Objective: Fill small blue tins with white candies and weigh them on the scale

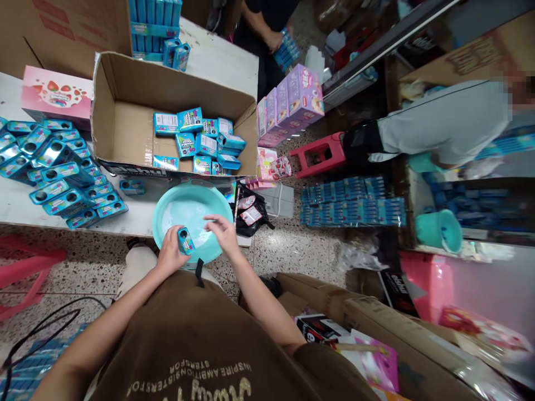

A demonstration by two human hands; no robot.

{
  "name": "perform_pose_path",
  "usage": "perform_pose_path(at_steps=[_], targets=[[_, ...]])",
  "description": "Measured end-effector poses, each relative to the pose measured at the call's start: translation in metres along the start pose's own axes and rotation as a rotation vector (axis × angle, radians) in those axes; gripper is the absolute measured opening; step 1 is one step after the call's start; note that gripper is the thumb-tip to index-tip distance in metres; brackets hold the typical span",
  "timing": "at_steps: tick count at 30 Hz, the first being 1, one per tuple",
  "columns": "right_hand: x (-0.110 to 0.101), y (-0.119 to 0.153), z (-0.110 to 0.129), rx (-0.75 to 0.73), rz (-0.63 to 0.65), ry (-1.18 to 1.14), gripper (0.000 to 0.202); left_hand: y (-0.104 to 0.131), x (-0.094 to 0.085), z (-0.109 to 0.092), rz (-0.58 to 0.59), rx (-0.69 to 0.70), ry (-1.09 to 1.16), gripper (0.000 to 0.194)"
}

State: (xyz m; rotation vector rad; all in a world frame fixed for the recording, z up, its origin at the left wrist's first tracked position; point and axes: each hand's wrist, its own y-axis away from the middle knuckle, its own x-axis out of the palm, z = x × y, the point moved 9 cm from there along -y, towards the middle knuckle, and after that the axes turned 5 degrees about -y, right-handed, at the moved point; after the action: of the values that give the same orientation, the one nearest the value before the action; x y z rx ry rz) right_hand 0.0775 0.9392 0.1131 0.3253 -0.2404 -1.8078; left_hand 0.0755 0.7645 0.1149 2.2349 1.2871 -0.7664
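The left hand point(172, 249) grips a small blue rectangular printed box point(186, 241) between thumb and curled fingers, over the round turquoise plastic basin point(180, 206). The box lies at the hand's inner side, long axis slanting away from the body, its dark round spot toward the far end. The right hand point(223, 234) is apart from the box, fingers half-curled; fingertip contents cannot be determined. The left hand hides the box's left side.
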Motion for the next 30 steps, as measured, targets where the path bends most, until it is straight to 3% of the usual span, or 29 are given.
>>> perform_pose_path(at_steps=[2, 3, 6, 8, 12, 16, 30], targets=[[-0.025, -0.014, -0.021, 0.078, -0.074, 0.184, 0.028, 0.0, -0.004, 0.001, -0.038, 0.009, 0.035, 0.078], [-0.03, -0.02, -0.032, 0.112, -0.043, 0.356, 0.028, 0.0, -0.006, 0.002, -0.057, 0.019, 0.05, 0.078], [-0.017, -0.029, -0.071, 0.167, 0.236, 0.884, 0.028, -0.002, -0.01, 0.005, -0.089, 0.027, 0.064, 0.081], [-0.003, -0.027, -0.095, 0.179, 0.381, 1.036, 0.029, -0.004, -0.012, 0.009, -0.094, 0.001, 0.056, 0.081], [0.017, -0.022, -0.125, 0.208, 0.482, 1.117, 0.027, -0.003, -0.015, 0.015, -0.104, -0.049, 0.045, 0.079], [0.022, -0.019, -0.142, 0.243, 0.538, 1.212, 0.025, 0.002, -0.014, 0.017, -0.106, -0.07, 0.039, 0.079], [0.025, -0.016, -0.148, 0.286, 0.49, 1.229, 0.025, 0.008, -0.008, 0.022, -0.115, -0.106, 0.074, 0.079]])
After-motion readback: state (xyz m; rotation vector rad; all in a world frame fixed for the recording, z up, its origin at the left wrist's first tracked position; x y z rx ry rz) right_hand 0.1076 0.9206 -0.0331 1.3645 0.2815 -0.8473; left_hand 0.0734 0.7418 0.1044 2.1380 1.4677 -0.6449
